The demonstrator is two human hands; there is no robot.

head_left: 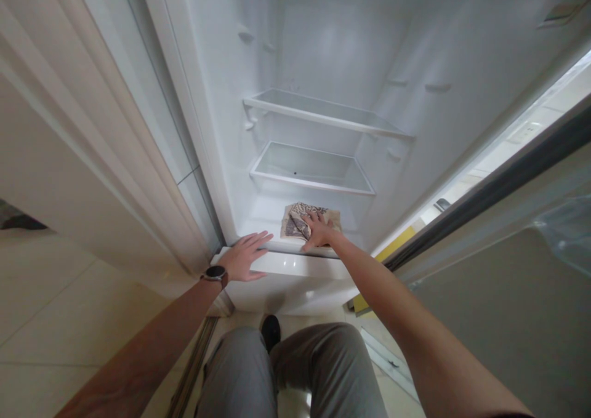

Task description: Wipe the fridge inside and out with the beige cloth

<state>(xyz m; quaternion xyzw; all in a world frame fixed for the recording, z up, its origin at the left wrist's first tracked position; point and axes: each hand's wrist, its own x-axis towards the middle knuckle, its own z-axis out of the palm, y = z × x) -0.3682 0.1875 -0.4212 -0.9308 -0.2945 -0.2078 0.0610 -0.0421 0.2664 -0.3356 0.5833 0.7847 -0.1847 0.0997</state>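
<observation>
A beige cloth [292, 227] with a dark printed pattern lies on the white floor of the refrigerator [258, 212]. My right hand [318, 230] presses on it from above with the fingers spread flat, and its right part shows beyond my fingers. Over the front ledge [300, 265], at its left end, rests my left hand [244, 257], fingers apart and nothing in it. A dark round watch [215, 274] sits on that wrist.
Two glass shelves, an upper one [323, 110] and a lower one [318, 167], span the interior above my hands. The refrigerator door [512, 307] stands open at right. A yellow panel [394, 245] shows behind it. A door frame [106, 135] rises at left.
</observation>
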